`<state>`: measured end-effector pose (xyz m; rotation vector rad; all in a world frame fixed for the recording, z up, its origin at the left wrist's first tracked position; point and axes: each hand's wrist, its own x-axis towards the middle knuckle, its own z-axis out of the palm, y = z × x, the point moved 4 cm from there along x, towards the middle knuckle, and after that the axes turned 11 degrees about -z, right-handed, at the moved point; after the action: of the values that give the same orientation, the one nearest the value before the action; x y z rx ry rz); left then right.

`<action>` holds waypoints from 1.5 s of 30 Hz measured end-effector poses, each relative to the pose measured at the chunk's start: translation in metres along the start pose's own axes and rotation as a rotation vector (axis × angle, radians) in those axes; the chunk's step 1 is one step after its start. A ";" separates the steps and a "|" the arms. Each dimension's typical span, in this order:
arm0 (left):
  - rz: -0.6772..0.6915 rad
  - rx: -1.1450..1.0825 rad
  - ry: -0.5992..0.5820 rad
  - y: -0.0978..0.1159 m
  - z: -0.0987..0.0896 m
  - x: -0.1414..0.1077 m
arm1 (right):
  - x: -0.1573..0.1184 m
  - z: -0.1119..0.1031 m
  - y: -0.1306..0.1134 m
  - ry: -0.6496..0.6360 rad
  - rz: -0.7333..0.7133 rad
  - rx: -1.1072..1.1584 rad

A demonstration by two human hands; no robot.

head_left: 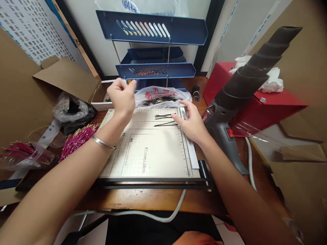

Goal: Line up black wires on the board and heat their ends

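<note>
My left hand (122,97) is raised above the far left part of a paper trimmer board (163,153), its fingers curled closed. Whatever it may hold is hidden. At the board's far right my right hand (191,122) rests near the white ruler strip (191,153), thumb and fingers apart. Its thumb tip is at the end of several thin black wire-like strips (165,117) lying on the board. Just behind the board, a clear plastic bag with red print (163,93) holds many more dark strips.
A blue tiered rack (155,70) stands behind. On the left are a bundle of magenta strips (79,139), a black bag (73,115) and an open cardboard box (66,75). On the right are a grey heat gun or blower (230,105) and a red box (276,102).
</note>
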<state>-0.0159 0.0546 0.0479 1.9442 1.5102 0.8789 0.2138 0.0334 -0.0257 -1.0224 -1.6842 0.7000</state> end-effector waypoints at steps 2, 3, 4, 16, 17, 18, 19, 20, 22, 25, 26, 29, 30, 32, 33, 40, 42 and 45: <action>0.011 0.150 -0.050 -0.002 0.002 -0.015 | 0.001 0.003 0.008 0.022 0.064 0.054; 0.014 0.223 -0.078 -0.004 0.003 -0.025 | 0.001 0.006 0.013 0.030 0.105 0.092; 0.016 0.295 -0.108 -0.007 0.004 -0.036 | 0.002 0.008 0.019 0.035 0.147 0.129; -0.087 0.588 -0.395 -0.014 -0.015 -0.075 | -0.002 0.015 0.042 0.000 0.243 0.284; -0.132 0.545 -0.429 -0.008 -0.027 -0.077 | -0.002 0.015 0.041 0.001 0.246 0.294; -0.182 0.485 -0.483 -0.001 -0.038 -0.081 | -0.002 0.014 0.039 0.000 0.250 0.305; -0.236 0.414 -0.552 0.006 -0.047 -0.086 | -0.002 0.014 0.037 -0.004 0.255 0.315; -0.297 0.350 -0.636 0.012 -0.052 -0.092 | -0.002 0.014 0.036 -0.008 0.261 0.326; -0.388 0.276 -0.784 0.023 -0.056 -0.107 | -0.002 0.015 0.035 -0.014 0.270 0.349; -0.494 0.258 -0.947 0.035 -0.048 -0.126 | -0.002 0.015 0.037 0.005 0.269 0.364; -0.522 0.259 -0.990 0.038 -0.044 -0.129 | -0.003 0.015 0.039 0.014 0.259 0.364; -0.455 0.189 -0.987 0.047 -0.033 -0.122 | -0.004 0.016 0.042 0.037 0.218 0.365; -0.378 0.149 -0.922 0.049 -0.029 -0.113 | -0.004 0.016 0.043 0.043 0.204 0.364; -0.211 0.084 -0.706 0.047 -0.020 -0.089 | -0.003 0.015 0.044 0.051 0.176 0.359; -0.144 0.117 -0.555 0.041 -0.015 -0.075 | -0.003 0.015 0.044 0.052 0.169 0.355; 0.102 0.452 -0.271 -0.005 0.040 -0.017 | 0.003 0.011 0.044 0.044 0.173 0.342; 0.079 0.477 -0.279 -0.009 0.047 -0.013 | 0.003 0.010 0.043 0.045 0.181 0.336; 0.088 0.435 -0.249 -0.011 0.050 -0.014 | 0.002 0.010 0.041 0.035 0.210 0.332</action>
<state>0.0131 0.0426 0.0047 2.3388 1.5672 0.3354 0.2162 0.0548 -0.0616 -0.9730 -1.3831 1.0538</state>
